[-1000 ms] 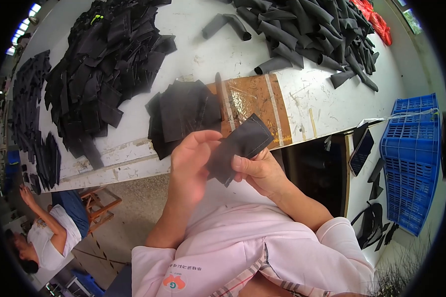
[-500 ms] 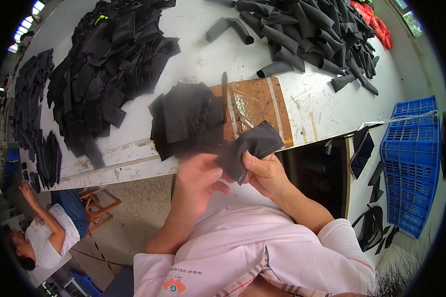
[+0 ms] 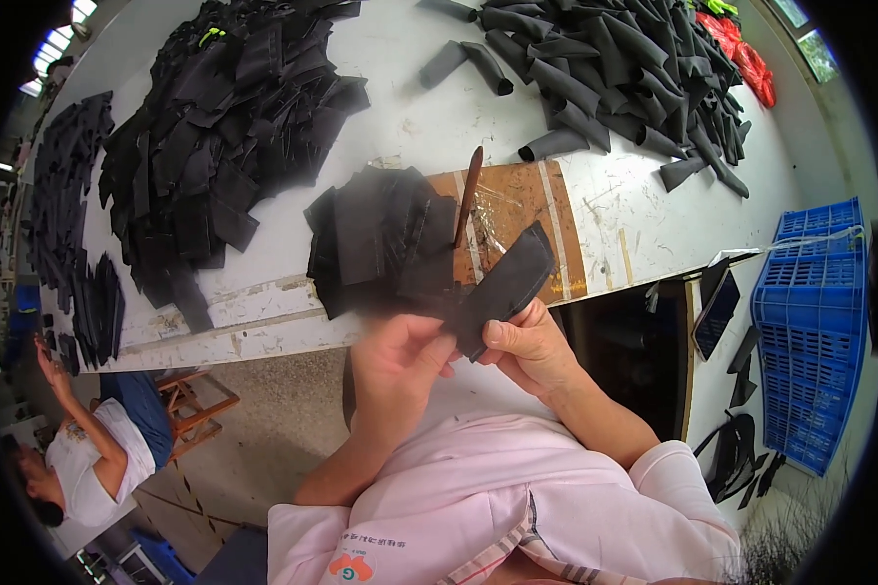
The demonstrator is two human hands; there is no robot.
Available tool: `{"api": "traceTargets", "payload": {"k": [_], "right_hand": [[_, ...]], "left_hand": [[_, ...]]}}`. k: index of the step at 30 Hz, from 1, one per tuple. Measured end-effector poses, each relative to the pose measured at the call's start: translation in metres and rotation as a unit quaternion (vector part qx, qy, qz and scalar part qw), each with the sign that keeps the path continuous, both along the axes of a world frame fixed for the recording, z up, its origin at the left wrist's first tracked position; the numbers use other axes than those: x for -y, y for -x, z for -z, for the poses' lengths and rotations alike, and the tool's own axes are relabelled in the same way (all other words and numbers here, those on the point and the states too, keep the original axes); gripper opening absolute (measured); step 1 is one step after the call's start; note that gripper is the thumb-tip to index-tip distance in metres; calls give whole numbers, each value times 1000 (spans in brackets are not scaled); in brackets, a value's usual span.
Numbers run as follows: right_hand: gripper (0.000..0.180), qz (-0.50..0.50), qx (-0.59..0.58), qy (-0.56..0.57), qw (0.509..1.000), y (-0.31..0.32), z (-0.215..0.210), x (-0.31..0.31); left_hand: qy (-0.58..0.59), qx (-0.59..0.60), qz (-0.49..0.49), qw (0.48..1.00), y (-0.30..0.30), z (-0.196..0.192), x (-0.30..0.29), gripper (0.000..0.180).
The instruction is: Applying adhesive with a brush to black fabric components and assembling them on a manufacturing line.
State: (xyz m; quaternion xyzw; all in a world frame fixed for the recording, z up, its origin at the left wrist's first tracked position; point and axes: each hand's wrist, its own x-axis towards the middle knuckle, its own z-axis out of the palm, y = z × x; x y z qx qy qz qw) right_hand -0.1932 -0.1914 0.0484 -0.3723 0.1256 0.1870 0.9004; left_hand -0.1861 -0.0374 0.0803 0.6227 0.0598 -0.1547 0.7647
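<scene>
My right hand point(image 3: 529, 348) pinches a dark, stitched piece of black fabric point(image 3: 513, 283) between thumb and fingers, close to its lower end. The piece looks flat and folded, slanting up to the right, with a seam along its edge. My left hand point(image 3: 400, 363) has its thumb and fingers closed at the lower left end of the same piece; that spot is a little blurred. Just beyond my left hand, a small stack of similar black fabric pieces point(image 3: 376, 229) lies at the table's edge. A brown pointed stick point(image 3: 469, 195) stands beside the stack.
A taped brown cardboard sheet point(image 3: 546, 214) lies on the white table point(image 3: 400, 117). At the far left is a big heap of flat black pieces point(image 3: 224, 127); rolled black tubes point(image 3: 615, 68) pile up at far right. Right: blue crate point(image 3: 808, 331). Another person point(image 3: 98, 453) sits left.
The fabric piece has swung more upright and looks flatter and straighter. My left fingers have closed in on its lower end. The brown stick now leans to the right.
</scene>
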Motion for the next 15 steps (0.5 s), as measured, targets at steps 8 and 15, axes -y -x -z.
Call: {"api": "traceTargets", "payload": {"k": [8, 15], "right_hand": [[22, 15, -18, -25, 999, 2, -6, -11], [23, 18, -5, -76, 997, 4, 3, -11]], "left_hand": [[154, -79, 21, 985, -4, 5, -2, 7], [206, -146, 37, 967, -6, 3, -3, 7]]}}
